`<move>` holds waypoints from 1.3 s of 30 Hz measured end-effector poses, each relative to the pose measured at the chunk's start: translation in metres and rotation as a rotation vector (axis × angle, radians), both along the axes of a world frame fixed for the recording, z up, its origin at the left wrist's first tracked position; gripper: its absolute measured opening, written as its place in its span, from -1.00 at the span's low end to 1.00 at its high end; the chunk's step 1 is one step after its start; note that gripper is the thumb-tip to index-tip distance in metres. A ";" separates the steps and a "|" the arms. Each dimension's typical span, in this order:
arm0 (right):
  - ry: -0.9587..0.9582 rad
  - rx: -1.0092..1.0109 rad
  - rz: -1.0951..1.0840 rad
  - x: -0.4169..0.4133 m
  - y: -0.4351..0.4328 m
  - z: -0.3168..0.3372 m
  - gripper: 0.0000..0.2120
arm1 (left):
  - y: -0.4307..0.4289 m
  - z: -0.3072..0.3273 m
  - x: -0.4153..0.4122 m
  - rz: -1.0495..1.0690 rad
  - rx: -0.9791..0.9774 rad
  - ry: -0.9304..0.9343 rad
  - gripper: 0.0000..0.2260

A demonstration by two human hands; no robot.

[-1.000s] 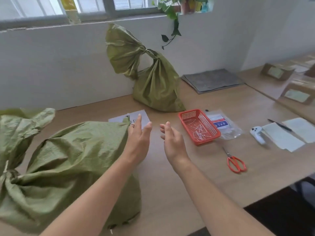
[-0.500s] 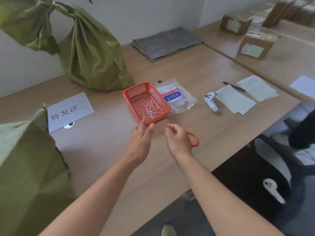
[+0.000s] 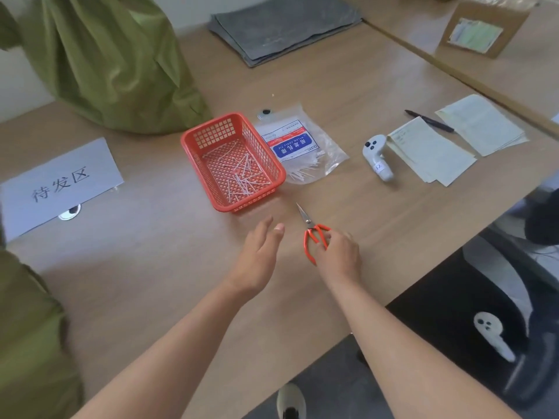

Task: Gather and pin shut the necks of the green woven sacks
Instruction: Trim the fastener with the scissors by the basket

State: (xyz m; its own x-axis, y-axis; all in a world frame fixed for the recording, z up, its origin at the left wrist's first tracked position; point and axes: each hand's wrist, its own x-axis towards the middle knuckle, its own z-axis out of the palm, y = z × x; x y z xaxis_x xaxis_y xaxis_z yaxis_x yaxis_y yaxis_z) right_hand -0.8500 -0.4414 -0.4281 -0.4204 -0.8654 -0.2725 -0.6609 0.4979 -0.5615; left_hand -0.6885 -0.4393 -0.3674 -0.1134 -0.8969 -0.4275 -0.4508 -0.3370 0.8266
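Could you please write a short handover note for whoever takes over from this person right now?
Left hand: open, above the table, holding nothing.
Right hand: fingers curled on the handles of the scissors.
Back sack behind the red basket of ties; near sack at the left edge.
Both necks out of view, so progress cannot be told.
Left: check necks, close any open.

On the desk (image 3: pixel 151 252), a basket (image 3: pixel 217 133) is set centrally, with cable ties (image 3: pixel 242 176) laid in it. A packet (image 3: pixel 298 146) is placed just to its right, and a controller (image 3: pixel 376 155) and papers (image 3: pixel 432 152) farther right. Scissors (image 3: pixel 308 225) are laid before the basket. A sack (image 3: pixel 106 62) is stood behind it to the left.
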 end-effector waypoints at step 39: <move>-0.545 -0.674 0.114 0.193 0.007 0.257 -0.81 | 0.028 0.241 0.166 0.315 -0.488 0.190 -0.32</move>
